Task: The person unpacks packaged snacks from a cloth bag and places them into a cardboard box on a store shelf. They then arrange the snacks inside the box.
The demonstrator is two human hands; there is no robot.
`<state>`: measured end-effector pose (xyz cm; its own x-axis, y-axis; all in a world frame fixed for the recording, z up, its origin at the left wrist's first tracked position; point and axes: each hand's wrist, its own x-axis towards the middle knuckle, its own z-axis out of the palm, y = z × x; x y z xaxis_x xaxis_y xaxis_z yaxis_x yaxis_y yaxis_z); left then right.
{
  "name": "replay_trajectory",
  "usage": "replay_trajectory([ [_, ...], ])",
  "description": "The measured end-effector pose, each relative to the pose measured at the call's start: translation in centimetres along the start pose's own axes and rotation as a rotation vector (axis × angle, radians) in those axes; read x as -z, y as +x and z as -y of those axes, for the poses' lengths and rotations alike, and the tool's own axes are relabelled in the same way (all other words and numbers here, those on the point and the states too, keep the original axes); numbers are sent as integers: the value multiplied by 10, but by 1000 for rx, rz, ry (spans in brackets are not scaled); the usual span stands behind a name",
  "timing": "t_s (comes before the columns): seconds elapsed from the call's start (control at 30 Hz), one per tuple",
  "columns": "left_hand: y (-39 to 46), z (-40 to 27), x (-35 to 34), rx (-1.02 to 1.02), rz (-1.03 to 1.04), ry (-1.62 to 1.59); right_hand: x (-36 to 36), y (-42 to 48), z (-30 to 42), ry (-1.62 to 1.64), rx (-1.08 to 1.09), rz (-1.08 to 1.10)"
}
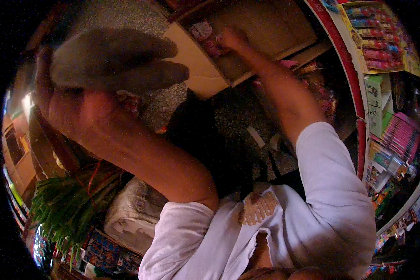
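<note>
My left hand [73,106], at the left, is raised close to the camera around a blurred grey-brown item [115,59] with two rounded lobes; its kind cannot be told. Inside an open cardboard box [266,28] at the top, my right hand [232,39] is beside pink and white patterned packets [208,36]. Its fingers are blurred, so whether they grip a packet cannot be told. A flap of the box [196,63] lies folded outward between the two hands.
A bundle of long green stalks [66,203] lies at the lower left beside a pale rolled sack [136,210]. Along the right runs a red-edged shelf [360,140] with a yellow display box of colourful wrapped items [378,38] and pink packs [402,134]. Speckled floor [168,101] shows below the flap.
</note>
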<state>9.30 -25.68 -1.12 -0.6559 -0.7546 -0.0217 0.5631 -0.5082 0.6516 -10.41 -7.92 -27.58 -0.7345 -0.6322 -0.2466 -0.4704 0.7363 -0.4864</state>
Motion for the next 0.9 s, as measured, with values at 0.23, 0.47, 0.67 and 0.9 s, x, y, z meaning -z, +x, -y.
replay_trajectory([
  [0.23,-46,15,-9,-90,-61,471,161,-62,59,329,256,282],
  [0.47,-53,26,-23,-86,-34,615,233,-223,-14,-26,-120,187],
  [0.67,-43,29,-18,-62,-38,578,198,-286,-62,-289,0,-65],
  [0.9,-54,30,-22,-65,-83,537,212,-279,-53,-367,-1,143],
])
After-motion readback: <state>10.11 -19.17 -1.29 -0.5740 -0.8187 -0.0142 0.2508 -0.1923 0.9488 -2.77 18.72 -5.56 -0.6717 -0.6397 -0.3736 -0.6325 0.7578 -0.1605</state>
